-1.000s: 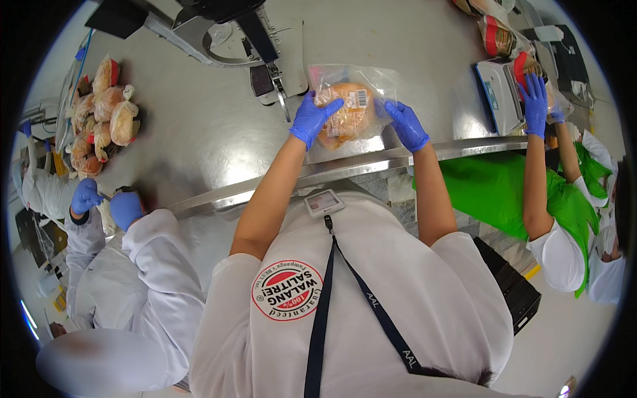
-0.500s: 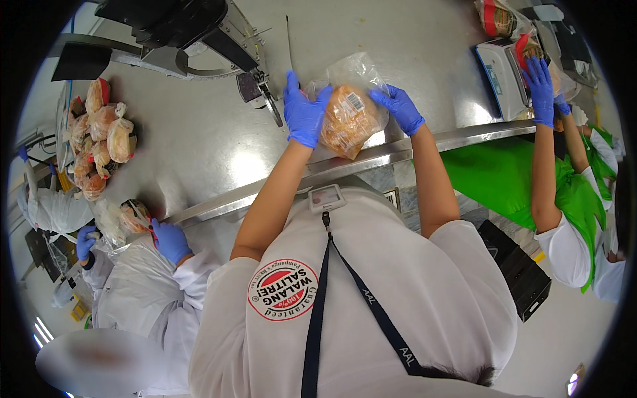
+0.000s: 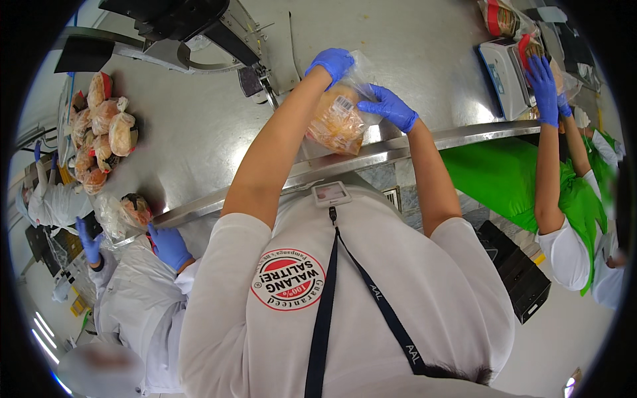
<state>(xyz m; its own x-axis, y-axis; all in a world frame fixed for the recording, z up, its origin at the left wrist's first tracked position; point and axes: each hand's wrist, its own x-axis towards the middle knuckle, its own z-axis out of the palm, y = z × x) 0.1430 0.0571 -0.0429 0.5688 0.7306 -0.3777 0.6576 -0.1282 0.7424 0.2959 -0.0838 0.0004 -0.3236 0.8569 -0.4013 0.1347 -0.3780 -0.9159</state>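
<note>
On the steel table (image 3: 212,142) in front of me lies a clear plastic bag (image 3: 337,126) of golden-orange food with a white barcode label; I cannot tell what the food is. My left hand (image 3: 332,64), in a blue glove, reaches to the bag's far end and is closed on the loose plastic there, its fingertips partly hidden. At the bag's right side my right hand (image 3: 391,109), also blue-gloved, holds the plastic with its thumb over the bag.
A dark machine with a metal arm (image 3: 229,43) stands at the far left. Several bagged items (image 3: 99,126) are piled left. Co-workers' gloved hands work beside me: one near a bag (image 3: 136,211), another by a weighing scale (image 3: 502,79). The table's metal edge (image 3: 378,158) runs before me.
My left hand has moved from the bag's left side up to its far end and closed on the plastic. The bag has shifted slightly left; my right hand has moved slightly left and nearer.
</note>
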